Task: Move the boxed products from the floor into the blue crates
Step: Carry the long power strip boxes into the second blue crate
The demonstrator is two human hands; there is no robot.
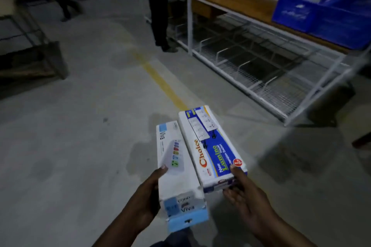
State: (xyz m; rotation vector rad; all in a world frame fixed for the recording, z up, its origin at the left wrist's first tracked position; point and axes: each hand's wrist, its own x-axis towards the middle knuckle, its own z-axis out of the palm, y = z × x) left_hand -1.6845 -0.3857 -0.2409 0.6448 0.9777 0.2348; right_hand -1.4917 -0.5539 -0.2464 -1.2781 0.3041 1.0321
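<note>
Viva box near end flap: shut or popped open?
Partly open: the Viva box has its light-blue end flap hanging down past the end.

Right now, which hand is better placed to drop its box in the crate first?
Right, probably. The right hand holds the Choice box on the side nearer the blue crate; the left hand grips the Viva box.

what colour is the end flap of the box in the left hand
Light blue end flap, seen in the head view.

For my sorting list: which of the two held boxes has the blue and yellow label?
The box in the right hand, marked "Choice"; the left hand's box is mostly white.
</note>
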